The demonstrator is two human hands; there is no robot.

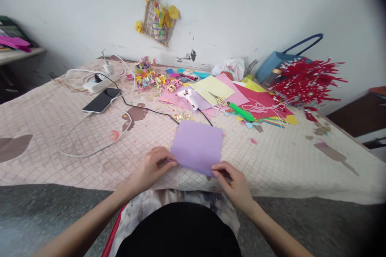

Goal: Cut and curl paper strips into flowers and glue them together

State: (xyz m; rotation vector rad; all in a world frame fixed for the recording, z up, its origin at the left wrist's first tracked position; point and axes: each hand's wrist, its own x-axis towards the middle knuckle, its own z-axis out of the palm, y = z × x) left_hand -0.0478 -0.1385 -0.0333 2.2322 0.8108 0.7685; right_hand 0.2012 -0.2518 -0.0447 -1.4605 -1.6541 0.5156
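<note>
A square sheet of purple paper [197,144] lies on the table close to its front edge. My left hand [157,164] pinches the sheet's near left corner between thumb and fingers. At the near right corner, my right hand [230,178] grips the same sheet in a pinch. The near edge of the paper looks slightly raised or bent between the two hands. Just beyond the sheet lies a white glue gun [188,98], its black cord running behind the paper. Scissors with green handles [241,111] rest on coloured sheets to the right.
A phone [101,100] on a white cable and a power strip [101,83] lie on the left. Curled paper bits [152,79] are heaped at the back. A red decoration [307,82] and a blue bag [268,66] stand at the right. The patterned tablecloth [271,160] has torn patches.
</note>
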